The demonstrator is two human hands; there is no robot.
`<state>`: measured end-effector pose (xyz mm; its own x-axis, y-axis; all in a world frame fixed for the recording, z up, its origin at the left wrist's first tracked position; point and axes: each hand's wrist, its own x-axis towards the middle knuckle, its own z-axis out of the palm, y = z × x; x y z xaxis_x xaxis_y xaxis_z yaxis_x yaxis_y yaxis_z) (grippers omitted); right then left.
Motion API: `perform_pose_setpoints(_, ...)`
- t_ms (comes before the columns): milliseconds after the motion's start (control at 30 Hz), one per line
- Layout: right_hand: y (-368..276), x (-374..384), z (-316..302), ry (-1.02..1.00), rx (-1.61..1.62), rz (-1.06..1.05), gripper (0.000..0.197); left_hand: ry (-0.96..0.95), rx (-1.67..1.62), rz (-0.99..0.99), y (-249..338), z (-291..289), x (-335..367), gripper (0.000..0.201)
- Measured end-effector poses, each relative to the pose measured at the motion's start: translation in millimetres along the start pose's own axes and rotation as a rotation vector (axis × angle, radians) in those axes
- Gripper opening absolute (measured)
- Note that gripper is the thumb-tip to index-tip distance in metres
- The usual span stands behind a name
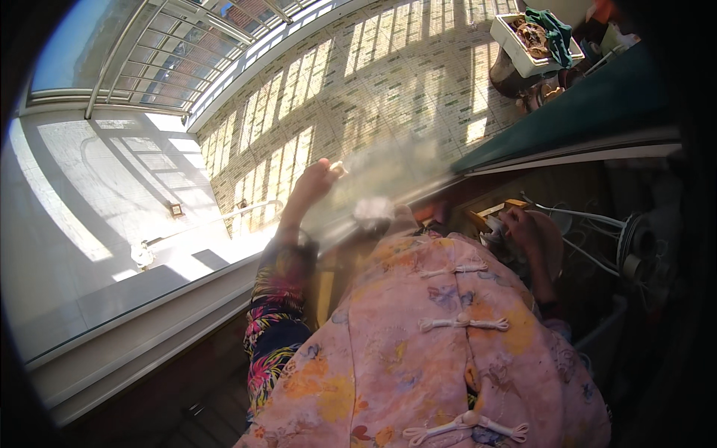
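Note:
My left hand (314,185) is raised at the end of a dark floral sleeve, its fingers closed round a small crumpled pale cloth (338,169). Beside it is a whitish hazy smear, as on a glass pane. Below the smear sits a blurred white patch (373,210) that I cannot identify. My right hand (520,228) is lower, in shade to the right, with bent fingers beside a yellow wooden piece (489,213). Something whitish shows under those fingers; its kind is hidden.
A pale window ledge (149,328) runs along the left. Beyond lies a sunlit tiled floor (299,104) with a railing (172,60). A white box (515,48) with a green cloth stands far right. White cables (590,216) hang near my right hand.

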<state>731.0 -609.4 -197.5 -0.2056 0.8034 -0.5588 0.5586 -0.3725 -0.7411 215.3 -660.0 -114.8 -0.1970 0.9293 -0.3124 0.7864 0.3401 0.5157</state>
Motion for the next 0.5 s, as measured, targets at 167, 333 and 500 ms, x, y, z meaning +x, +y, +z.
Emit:
perform_pose_setpoints(167, -17.0, 2.8, 12.9, -0.018, -0.045, -0.002, 0.032, -0.100, -0.155, -0.109, -15.7, -14.9, -7.9, 0.034)
perform_pose_setpoints(333, -22.3, 14.0, 24.3, -0.013, -0.093, -0.063, 0.032, -0.158, -0.252, -0.082, -9.4, 7.1, -9.7, 0.033)
perform_pose_setpoints(500, -12.9, 21.5, 32.0, 0.006, -0.105, -0.103, 0.032, -0.186, -0.195, -0.101, -23.3, 2.9, -22.2, 0.032)
